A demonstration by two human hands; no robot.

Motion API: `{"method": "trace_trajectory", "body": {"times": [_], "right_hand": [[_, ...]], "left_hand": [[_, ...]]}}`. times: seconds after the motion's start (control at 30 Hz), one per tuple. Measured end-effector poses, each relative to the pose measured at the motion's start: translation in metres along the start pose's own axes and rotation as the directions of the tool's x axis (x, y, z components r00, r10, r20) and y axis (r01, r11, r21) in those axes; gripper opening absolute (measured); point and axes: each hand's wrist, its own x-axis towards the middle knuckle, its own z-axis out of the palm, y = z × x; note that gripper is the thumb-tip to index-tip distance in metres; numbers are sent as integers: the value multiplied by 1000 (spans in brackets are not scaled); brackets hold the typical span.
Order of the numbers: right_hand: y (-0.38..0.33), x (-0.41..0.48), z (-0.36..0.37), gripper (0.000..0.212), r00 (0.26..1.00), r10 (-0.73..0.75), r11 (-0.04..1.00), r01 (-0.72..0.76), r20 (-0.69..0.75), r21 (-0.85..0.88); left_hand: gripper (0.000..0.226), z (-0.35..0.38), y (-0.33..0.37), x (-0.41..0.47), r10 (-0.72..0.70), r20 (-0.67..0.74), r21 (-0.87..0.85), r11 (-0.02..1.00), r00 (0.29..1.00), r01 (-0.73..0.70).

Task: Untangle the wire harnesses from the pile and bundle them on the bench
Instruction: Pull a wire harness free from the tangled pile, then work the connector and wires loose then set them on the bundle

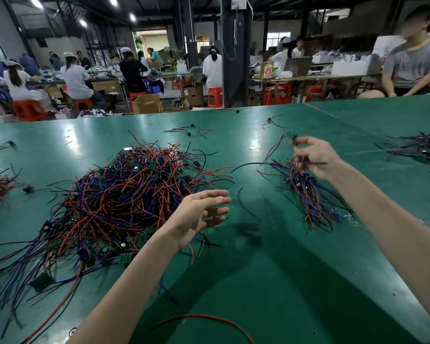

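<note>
- Head view: the green bench [271,269] fills the lower part, and on its left side lies a big pile [124,194] of red, blue and black wires with small green boards among them.
- The left hand [199,214] hangs over the right edge of the pile. Its fingers are loose and spread, the palm is turned sideways, and it holds nothing.
- The right hand [315,157] is raised over the right side of the bench with its fingers curled. It pinches a thin wire harness [293,139], which is blurred, with a dark end above the fingers.
- Just under this hand a smaller bundle [308,194] lies on the bench, its wires mostly in one direction, well apart from the pile.
- A loose blue wire [246,207] lies between the pile and the bundle, and a red wire [209,319] curves near the front edge.
- More wire heaps [422,147] lie at the far right of the bench.
- Across the bench sits a person in a grey shirt [412,65].
</note>
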Motion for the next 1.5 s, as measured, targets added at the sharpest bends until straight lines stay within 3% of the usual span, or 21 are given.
{"method": "trace_trajectory", "body": {"times": [0.1,0.2,0.33,0.53,0.77,0.87,0.97,1.17,1.27,1.37,1.47,1.5], "right_hand": [[-22,10,-2,23,991,-99,993,104,-94,50],[-16,16,-11,28,981,-78,993,60,-180,-100],[15,11,-29,28,987,140,925,-159,-79,-345],[40,7,-39,25,991,100,828,-133,-89,-544],[37,4,-37,40,989,151,604,-94,-2,-792],[37,-1,-32,39,988,149,416,-34,31,-909],[48,-8,-24,32,998,55,222,5,18,-975],[70,-17,-9,62,987,145,298,22,68,-954],[67,-19,-3,63,994,99,232,-65,-43,-971],[59,-28,18,76,994,-99,135,-38,-51,-990],[61,-38,51,78,963,-243,60,135,117,-989],[64,-41,63,77,951,-257,59,191,170,-980]], "left_hand": [[18,-3,2,0,10,-6,-25,1000,1000,-11],[19,-4,3,0,21,-12,-49,999,1000,-21],[20,-1,3,0,13,-5,-40,999,1000,-13],[21,-1,3,-1,8,-11,-33,999,1000,-9],[20,-1,4,-2,5,-26,-28,1000,1000,-5],[20,-1,5,-2,5,-31,-35,999,1000,-6],[19,0,4,-2,9,-39,-2,1000,999,-9],[15,2,-1,0,24,-74,105,994,997,-17],[15,3,-3,2,137,-125,230,967,983,-106],[21,1,1,3,458,-215,497,812,863,-307],[23,-17,20,3,744,-224,765,534,629,-360],[23,-26,29,4,792,-238,805,485,562,-342]]}}
